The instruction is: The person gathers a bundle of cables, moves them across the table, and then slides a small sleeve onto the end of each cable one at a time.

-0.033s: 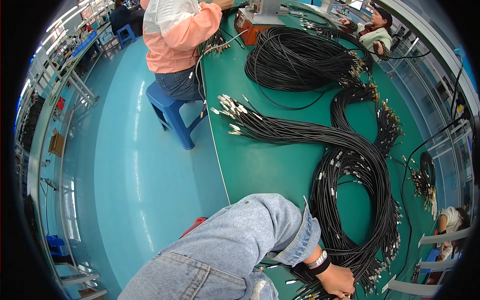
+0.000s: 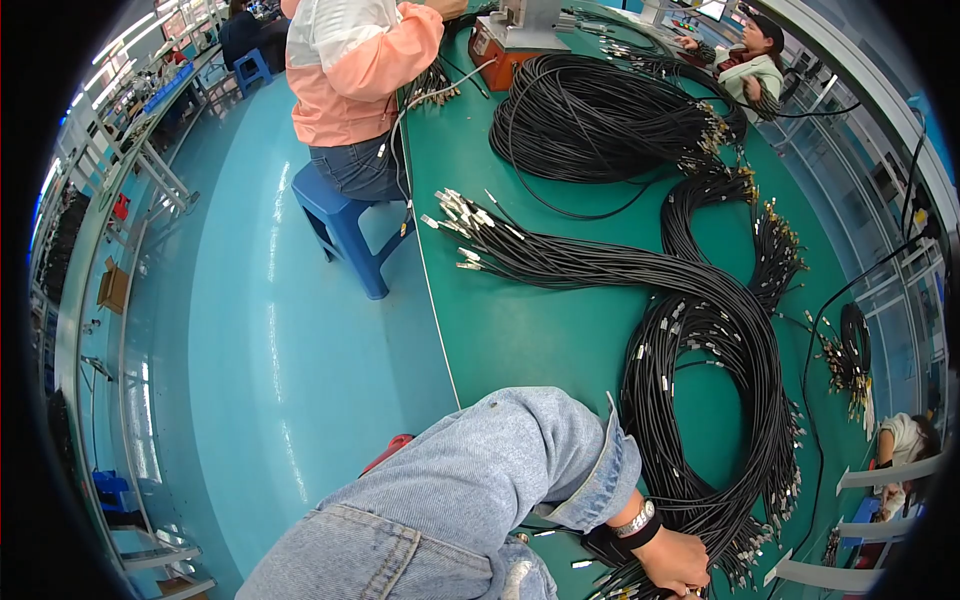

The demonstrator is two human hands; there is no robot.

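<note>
My left hand (image 2: 675, 562) is at the bottom edge, reaching in from a denim sleeve, with a watch and a black band at the wrist. Its fingers are curled together, and whatever is between them is hidden at the picture's edge. Around and beneath it lie the ends of black cables with small pale connectors. Just beyond the hand, a large coiled bundle of black cables (image 2: 765, 400) rests on the green tabletop (image 2: 530, 345). One tail of that bundle stretches left, ending in white-sleeved connectors (image 2: 465, 215). My right hand is out of view.
Farther back lies a bigger black cable coil (image 2: 590, 120), near an orange-based machine (image 2: 500, 50). A co-worker in a pink and white jacket (image 2: 350, 70) is by a blue stool (image 2: 345, 225) at the table's left edge. Other people work along the right side.
My left hand and the cables stay as they were. The co-worker at the far right has shifted a hand slightly.
</note>
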